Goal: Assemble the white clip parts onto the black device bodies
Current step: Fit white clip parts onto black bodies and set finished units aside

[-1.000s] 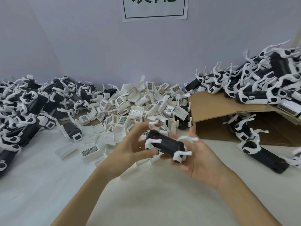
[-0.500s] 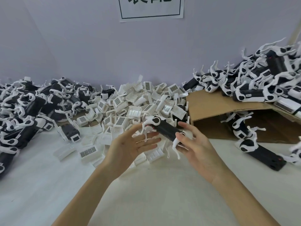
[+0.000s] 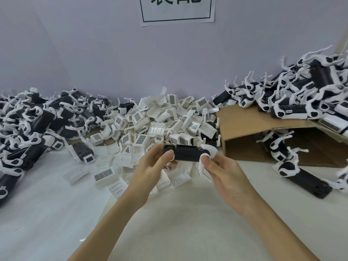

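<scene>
- While the left hand (image 3: 150, 166) pinches the near-left end of a black device body (image 3: 186, 153), the right hand (image 3: 224, 170) clamps its fingers on the white clip (image 3: 206, 157) at the other end; the body is held level above the surface (image 3: 56, 213), probably so both ends can be steadied as the clip is seated.
- Loose white clip parts (image 3: 156, 129) lie heaped just behind the hands, within easy reach for the next pick.
- Black bodies with white arms are piled at the left (image 3: 28, 129) and on the cardboard box (image 3: 244, 125) at the right; which pile is finished stock I cannot tell.
- Another black body (image 3: 305, 178) lies on the surface to the right, apart from the hands.
- Bare surface shows nearest the person, so the forearms seem to have room to swing; the box edge stands near the right hand and could catch a clip arm.
</scene>
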Demonstrator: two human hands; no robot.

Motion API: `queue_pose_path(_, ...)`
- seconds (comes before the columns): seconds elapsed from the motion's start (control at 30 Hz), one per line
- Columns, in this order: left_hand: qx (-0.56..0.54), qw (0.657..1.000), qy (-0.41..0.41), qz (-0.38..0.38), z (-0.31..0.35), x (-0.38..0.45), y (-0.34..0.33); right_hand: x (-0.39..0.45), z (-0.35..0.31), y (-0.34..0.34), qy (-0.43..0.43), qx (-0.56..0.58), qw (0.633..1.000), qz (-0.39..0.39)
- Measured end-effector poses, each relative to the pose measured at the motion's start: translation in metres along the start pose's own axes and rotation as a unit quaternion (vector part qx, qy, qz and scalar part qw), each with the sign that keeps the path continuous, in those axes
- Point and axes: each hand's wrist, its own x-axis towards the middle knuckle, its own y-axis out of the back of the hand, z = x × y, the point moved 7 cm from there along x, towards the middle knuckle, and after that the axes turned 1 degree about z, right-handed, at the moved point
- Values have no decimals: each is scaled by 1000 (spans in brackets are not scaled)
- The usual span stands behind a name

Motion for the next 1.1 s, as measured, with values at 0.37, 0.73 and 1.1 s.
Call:
queue_pose_path(0.37, 33, 997, -54, -42, 14, -5, 1, -3, -7, -5, 64, -54, 996, -43)
queue_pose_path(0.73, 407, 832, -369, 74, 30, -22, -22, -3, 23, 6, -73, -70, 989, 109)
queue_pose_path(1.1, 342, 863, -369, 55, 36, -25, -16, -7, 5, -4, 26, -161, 986, 45)
